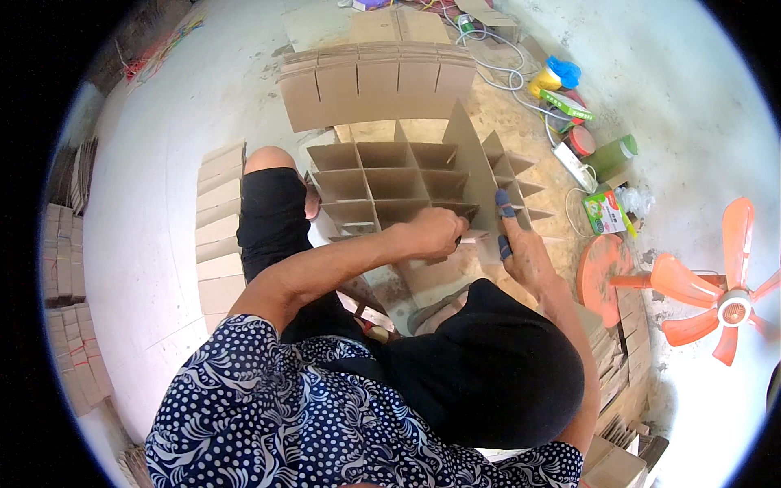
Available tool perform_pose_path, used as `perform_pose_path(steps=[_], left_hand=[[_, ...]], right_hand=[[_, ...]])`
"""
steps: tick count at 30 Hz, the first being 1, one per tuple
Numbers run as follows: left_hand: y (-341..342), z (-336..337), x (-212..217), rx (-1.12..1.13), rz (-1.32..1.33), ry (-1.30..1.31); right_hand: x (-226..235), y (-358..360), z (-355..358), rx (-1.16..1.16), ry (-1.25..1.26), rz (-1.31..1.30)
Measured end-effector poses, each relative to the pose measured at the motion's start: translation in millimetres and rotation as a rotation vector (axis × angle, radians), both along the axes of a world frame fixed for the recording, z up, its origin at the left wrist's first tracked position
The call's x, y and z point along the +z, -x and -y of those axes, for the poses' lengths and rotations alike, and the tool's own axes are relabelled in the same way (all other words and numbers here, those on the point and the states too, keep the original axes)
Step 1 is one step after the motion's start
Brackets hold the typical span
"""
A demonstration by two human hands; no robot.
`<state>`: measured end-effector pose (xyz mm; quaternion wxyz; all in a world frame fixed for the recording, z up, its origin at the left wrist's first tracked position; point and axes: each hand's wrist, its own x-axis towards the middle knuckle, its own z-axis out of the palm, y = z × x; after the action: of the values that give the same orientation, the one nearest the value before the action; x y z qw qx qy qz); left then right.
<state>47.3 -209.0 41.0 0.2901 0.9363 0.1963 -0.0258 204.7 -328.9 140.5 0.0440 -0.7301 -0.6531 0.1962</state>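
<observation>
A cardboard divider grid (396, 180) of crossed brown strips stands in front of me, its upright cells facing up. My left hand (439, 233) is closed at the near edge of the grid, gripping a cardboard strip; its fingertips are partly hidden. A taller cardboard panel (474, 159) slants along the grid's right side. My right hand (525, 248) holds this panel at its near end, with two fingers in blue-grey finger covers lying against it. More crossed strips (506, 167) stick out to the right of the panel.
A stack of slotted cardboard strips (374, 81) lies beyond the grid. Cardboard pieces (220, 232) are lined up left of my knee. On the right are a power strip (574, 167), a green jar (612, 157), a small box (606, 213) and an orange fan (734, 307). Bundled cardboard (77, 350) stands far left.
</observation>
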Motion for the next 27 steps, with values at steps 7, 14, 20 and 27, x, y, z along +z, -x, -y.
perform_pose_path(steps=[7, 14, 20, 27], left_hand=[[12, 10, 17, -0.035, 0.043, -0.014], [22, 8, 30, -0.146, 0.239, 0.082], [151, -2, 50, -0.254, 0.346, -0.076], [187, 43, 29, -0.306, 0.117, -0.14]], right_hand=[[-39, -9, -2, -0.027, -0.016, -0.083], [-54, -17, -18, -0.003, 0.221, 0.075], [6, -74, -41, -0.336, -0.408, -0.056], [-70, -86, -117, -0.257, -0.449, 0.152]])
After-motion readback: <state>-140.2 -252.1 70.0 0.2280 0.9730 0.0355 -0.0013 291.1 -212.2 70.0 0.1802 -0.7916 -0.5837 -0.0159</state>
